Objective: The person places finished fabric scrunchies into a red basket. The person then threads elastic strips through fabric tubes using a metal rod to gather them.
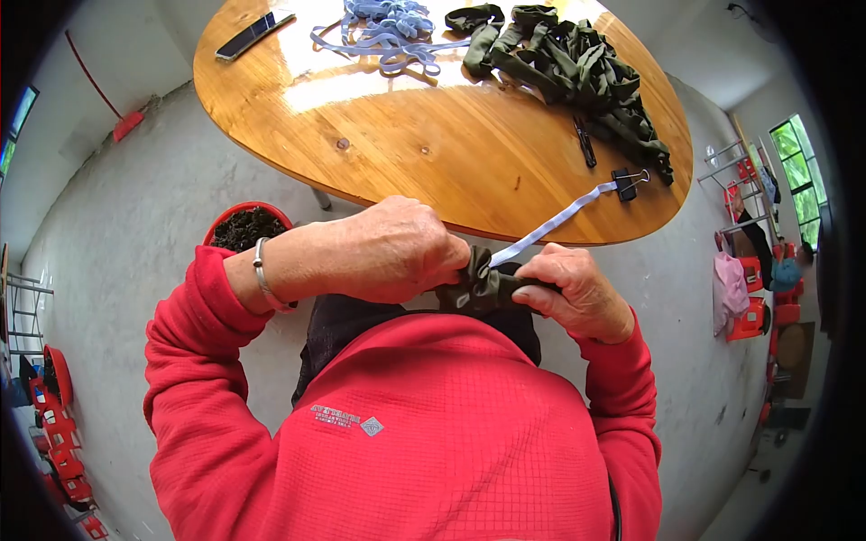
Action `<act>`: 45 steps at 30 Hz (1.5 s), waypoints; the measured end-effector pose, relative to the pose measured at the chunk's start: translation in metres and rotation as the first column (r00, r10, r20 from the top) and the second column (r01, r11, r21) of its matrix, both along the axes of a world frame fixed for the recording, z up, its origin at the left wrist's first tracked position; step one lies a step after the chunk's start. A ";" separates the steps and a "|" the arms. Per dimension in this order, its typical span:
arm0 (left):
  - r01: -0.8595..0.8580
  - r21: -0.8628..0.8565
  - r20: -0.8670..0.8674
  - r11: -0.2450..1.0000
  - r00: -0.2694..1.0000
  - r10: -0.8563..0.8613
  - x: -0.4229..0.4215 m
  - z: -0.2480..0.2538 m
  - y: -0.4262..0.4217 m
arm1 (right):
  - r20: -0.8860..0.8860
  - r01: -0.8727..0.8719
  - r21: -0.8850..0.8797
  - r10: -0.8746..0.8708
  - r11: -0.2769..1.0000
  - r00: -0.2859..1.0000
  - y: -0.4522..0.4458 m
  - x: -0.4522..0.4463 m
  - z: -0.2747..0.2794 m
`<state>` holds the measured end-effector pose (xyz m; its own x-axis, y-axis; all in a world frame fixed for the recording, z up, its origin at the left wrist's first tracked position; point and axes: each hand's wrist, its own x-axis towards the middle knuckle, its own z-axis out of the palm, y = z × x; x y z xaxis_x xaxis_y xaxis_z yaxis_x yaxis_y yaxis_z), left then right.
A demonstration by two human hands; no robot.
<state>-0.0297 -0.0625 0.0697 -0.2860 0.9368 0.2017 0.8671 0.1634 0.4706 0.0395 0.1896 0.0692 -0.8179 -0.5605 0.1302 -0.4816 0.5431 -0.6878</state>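
My left hand [383,248] is closed, its fingertips pinching one side of a gathered piece of dark green fabric [476,287] above my lap. On the other side, my right hand [582,290] grips the same fabric between thumb and fingers. A light blue elastic band [559,219] runs from the fabric up to a black binder clip [624,186] at the table's right edge. Where the band enters the gathers, the folds and my fingers hide it.
On the wooden table [379,153] lie a phone [248,38], a heap of light blue elastic [388,27], a pile of dark green fabric [577,68] and a small black tool [585,142]. A red tub [280,216] with dark contents stands below, left of my knees.
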 end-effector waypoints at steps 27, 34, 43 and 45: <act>-0.096 -0.151 0.662 0.984 0.729 0.173 -0.014 0.036 0.017 | -0.271 0.036 0.088 -0.011 0.995 0.963 -0.010 -0.021 0.024; 0.050 -0.070 0.878 0.996 0.477 0.038 -0.039 0.024 -0.029 | 0.064 0.203 -0.133 -0.196 0.970 0.979 0.044 0.004 0.045; -0.010 0.060 0.130 0.998 0.992 0.002 -0.017 0.020 0.001 | -0.131 0.186 -0.052 -0.191 0.981 0.973 0.016 0.002 0.031; -0.036 0.036 0.076 0.999 0.997 0.033 -0.015 0.019 0.010 | -0.182 0.156 -0.060 -0.165 0.986 0.969 0.008 -0.002 0.021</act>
<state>-0.0449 -0.0524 0.0889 -0.3335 0.9185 0.2126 0.8230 0.1737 0.5409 0.0374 0.1973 0.0900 -0.8559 -0.4139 0.3101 -0.5121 0.5944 -0.6200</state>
